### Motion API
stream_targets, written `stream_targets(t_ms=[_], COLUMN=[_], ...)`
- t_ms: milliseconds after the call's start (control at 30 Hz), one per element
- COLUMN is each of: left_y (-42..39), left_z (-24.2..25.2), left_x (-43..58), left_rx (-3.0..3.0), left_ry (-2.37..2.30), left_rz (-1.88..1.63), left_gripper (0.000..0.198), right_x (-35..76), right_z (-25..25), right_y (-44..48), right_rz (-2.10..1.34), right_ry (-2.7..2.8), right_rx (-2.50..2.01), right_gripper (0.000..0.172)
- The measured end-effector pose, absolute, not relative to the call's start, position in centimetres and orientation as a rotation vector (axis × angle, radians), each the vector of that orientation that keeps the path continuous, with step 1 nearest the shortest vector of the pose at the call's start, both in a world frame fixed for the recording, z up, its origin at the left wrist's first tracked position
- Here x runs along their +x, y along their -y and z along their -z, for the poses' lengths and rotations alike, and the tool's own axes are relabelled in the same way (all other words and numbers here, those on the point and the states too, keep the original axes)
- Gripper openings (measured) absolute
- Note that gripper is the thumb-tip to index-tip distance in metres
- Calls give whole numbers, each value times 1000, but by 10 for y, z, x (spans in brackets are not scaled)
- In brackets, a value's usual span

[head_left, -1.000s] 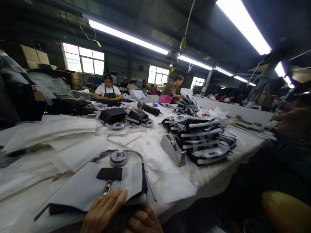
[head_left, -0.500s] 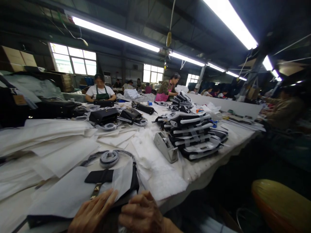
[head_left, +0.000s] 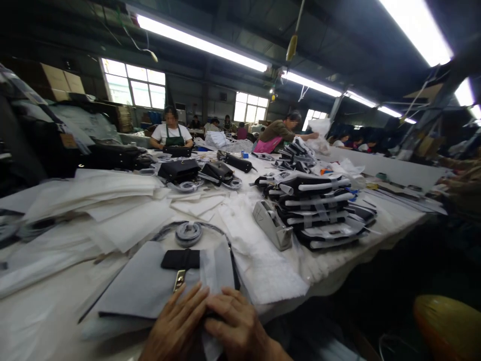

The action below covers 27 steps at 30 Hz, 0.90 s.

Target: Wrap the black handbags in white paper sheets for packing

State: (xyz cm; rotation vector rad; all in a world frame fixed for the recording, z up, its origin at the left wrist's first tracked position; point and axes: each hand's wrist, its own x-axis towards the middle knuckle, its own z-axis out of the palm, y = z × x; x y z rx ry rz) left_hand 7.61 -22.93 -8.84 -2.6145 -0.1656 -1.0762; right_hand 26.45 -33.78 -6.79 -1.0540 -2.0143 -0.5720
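Observation:
A flat black handbag (head_left: 143,288) wrapped in grey-white paper lies at the near edge of the table, its black tab and gold clasp (head_left: 179,279) showing. My left hand (head_left: 176,326) rests flat on its near end with the fingers stretched toward the clasp. My right hand (head_left: 236,326) lies beside it, fingers curled down and pressing the paper at the bag's near right corner. A coiled strap (head_left: 188,232) wrapped in film sits just beyond the bag.
A grey tape dispenser (head_left: 272,231) stands to the right, with a stack of wrapped black bags (head_left: 319,210) behind it. White paper sheets (head_left: 112,200) cover the left side. More black bags (head_left: 179,170) lie further back. Other people work at the far end. A yellow stool (head_left: 447,326) is at lower right.
My right hand has come forward onto the bag's near corner beside the left hand. The paper flap over the bag now lies flatter. The view shifted slightly.

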Motion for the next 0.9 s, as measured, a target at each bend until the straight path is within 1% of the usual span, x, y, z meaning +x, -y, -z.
stream_targets(t_ms=[100, 233, 333, 400, 467, 567, 667, 767, 900], left_y=[238, 246, 250, 252, 253, 254, 254, 255, 256], left_z=[82, 74, 71, 71, 73, 76, 76, 76, 78], left_x=[74, 72, 70, 70, 69, 68, 69, 71, 74], left_rx=[-2848, -3096, -3190, -3233, -3260, -3300, -3343, -3337, -3314], left_ry=[219, 305, 383, 416, 414, 357, 371, 458, 507], left_rz=[1172, 1176, 1146, 1092, 1058, 1043, 1037, 1124, 1230], left_gripper=[35, 26, 22, 25, 33, 39, 37, 39, 33], right_x=[267, 270, 269, 266, 262, 253, 244, 233, 222], right_z=[65, 65, 67, 69, 70, 66, 59, 52, 49], right_y=[347, 354, 362, 367, 369, 367, 359, 353, 352], right_rz=[443, 364, 329, 329, 353, 392, 345, 279, 217], right_ry=[2050, 2116, 2112, 2089, 2077, 2082, 2040, 1941, 1923], right_rx=[-1067, -1050, -1083, -1121, -1145, -1104, -1106, -1159, -1175], right_gripper=[28, 30, 27, 26, 26, 26, 28, 31, 31])
